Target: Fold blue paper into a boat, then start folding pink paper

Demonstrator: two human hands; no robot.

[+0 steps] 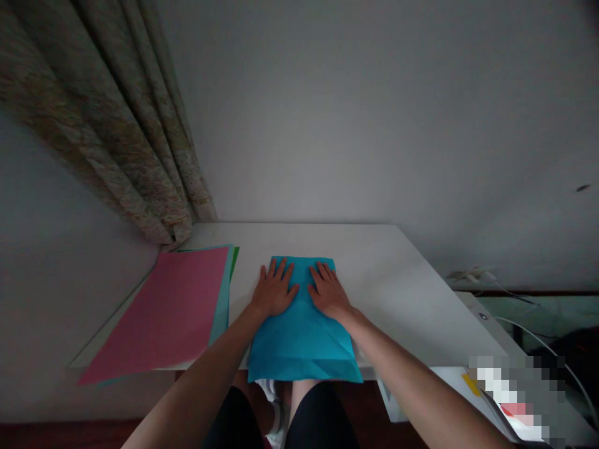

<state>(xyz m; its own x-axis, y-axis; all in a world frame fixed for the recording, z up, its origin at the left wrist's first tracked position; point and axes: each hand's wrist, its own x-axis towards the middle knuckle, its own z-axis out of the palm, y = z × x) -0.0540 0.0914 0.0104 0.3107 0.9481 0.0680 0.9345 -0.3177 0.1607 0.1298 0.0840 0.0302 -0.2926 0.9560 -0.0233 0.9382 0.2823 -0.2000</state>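
Observation:
A blue sheet of paper [299, 340], folded and creased across its lower part, lies on the white table with its near edge hanging a little past the table's front. My left hand [275, 290] rests flat on its upper left part, fingers spread. On the upper right part lies my right hand [329, 292], also flat with the fingers out. Between the two hands a strip of the blue paper shows. Neither hand grips anything.
On the left of the white table [397, 274] lies a stack of coloured sheets, a pink sheet [173, 305] on top. A patterned curtain [135, 125] hangs at the back left. At the lower right are an open drawer [395, 402] and a white cable [538, 337].

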